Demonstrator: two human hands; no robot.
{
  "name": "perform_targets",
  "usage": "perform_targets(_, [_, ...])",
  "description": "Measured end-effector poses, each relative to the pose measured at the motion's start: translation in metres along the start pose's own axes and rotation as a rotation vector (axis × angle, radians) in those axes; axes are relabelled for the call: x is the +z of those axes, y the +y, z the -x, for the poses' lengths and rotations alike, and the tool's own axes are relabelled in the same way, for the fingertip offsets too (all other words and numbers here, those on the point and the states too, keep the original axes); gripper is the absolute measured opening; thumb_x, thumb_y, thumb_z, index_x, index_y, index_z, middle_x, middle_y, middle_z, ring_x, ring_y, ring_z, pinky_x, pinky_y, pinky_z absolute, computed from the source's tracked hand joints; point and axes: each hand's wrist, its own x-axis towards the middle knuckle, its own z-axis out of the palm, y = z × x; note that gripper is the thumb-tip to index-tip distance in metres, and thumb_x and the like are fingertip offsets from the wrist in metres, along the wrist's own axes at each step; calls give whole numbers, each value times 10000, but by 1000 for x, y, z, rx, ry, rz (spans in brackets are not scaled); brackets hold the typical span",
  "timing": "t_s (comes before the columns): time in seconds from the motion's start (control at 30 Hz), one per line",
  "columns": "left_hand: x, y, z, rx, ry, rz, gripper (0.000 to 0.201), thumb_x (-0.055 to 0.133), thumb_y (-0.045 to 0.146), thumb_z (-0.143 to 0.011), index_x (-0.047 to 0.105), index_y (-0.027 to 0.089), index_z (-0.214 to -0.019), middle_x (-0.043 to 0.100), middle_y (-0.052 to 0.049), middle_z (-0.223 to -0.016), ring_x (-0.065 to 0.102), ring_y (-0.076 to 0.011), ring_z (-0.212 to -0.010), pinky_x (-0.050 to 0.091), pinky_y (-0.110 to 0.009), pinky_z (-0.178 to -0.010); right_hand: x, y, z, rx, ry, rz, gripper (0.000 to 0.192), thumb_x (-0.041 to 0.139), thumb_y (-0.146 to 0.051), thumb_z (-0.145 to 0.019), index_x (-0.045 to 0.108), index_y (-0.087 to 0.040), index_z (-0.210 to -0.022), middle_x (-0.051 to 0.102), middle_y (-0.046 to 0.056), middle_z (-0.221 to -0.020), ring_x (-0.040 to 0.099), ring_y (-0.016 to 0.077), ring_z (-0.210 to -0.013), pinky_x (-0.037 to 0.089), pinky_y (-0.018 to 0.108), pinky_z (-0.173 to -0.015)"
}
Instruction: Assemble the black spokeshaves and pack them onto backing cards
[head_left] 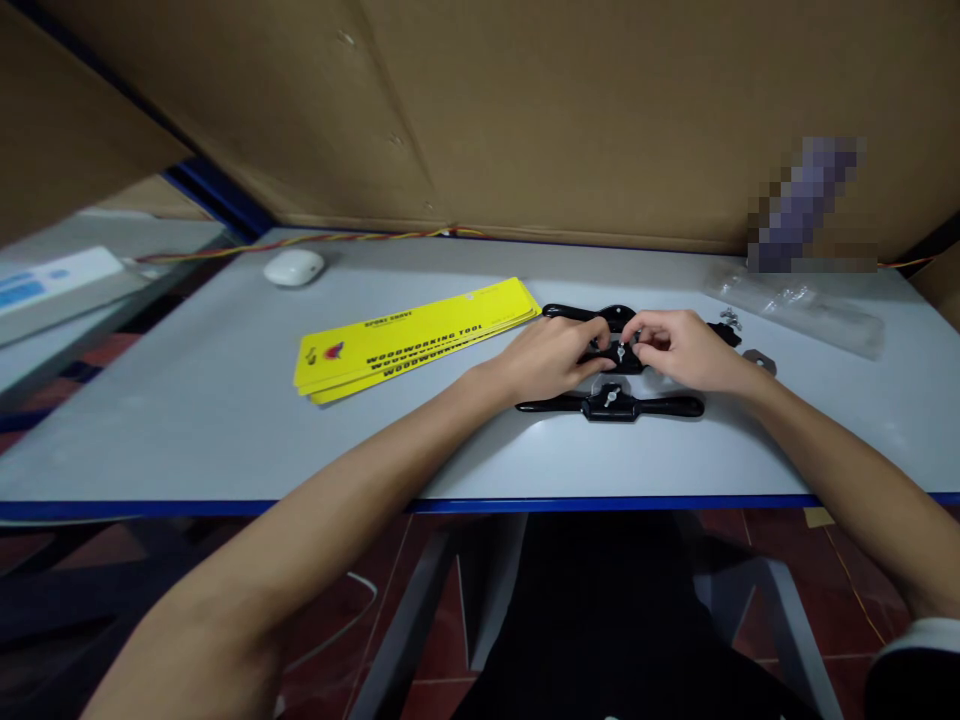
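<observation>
My left hand (551,355) grips a black spokeshave (628,364) from the left, its fingers curled at the middle of the tool. From the other side my right hand (686,350) pinches at the small silver wing nut (621,351) on that spokeshave; the fingertips partly cover it. A second spokeshave (611,403), with a wing nut on its centre, lies just in front of my hands. Behind them is another black spokeshave body (616,316), partly hidden by my fingers. Small silver wing nuts (731,320) and a grey metal plate (761,362) lie beyond my right hand.
Yellow printed cardboard sleeves (416,335) lie fanned out left of my hands. A clear plastic bag (806,312) is at the back right, and a white mouse-like object (293,267) at the back left. A cardboard wall (525,120) stands behind the table (225,430).
</observation>
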Motion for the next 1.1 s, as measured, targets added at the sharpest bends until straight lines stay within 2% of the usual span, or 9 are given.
perform_targets(0.33, [-1,1,0,12,-2,-6,261,653,355,-1036,699,161,-1205,697,-35,-796,624,-225,-718,354,-313,-680,1,-1,0,-4,2,5,136,597,-204,-874,692,-206,-970,587,-29,-673,490,157,-655,347,348,-685])
perform_targets(0.6, [-1,0,1,42,20,-10,325,659,386,-992,705,162,-1223,714,-43,-811,657,-236,-725,409,-321,-694,1,1,0,-21,-3,20,156,597,-209,-873,703,-205,-988,581,-43,-666,494,151,-643,347,346,-687])
perform_targets(0.73, [-3,0,1,31,-4,-2,347,658,386,-975,705,162,-1235,717,-48,-820,649,-235,-712,416,-322,-701,1,1,0,-23,-2,30,164,592,-197,-872,705,-202,-990,575,-46,-661,485,149,-638,348,347,-689])
perform_targets(1.1, [-6,-1,3,68,-4,64,337,646,353,-938,687,165,-1214,689,-24,-791,618,-206,-661,440,-317,-695,1,-1,0,-35,3,65,182,593,-190,-877,719,-199,-1008,601,-30,-697,504,154,-662,361,349,-714])
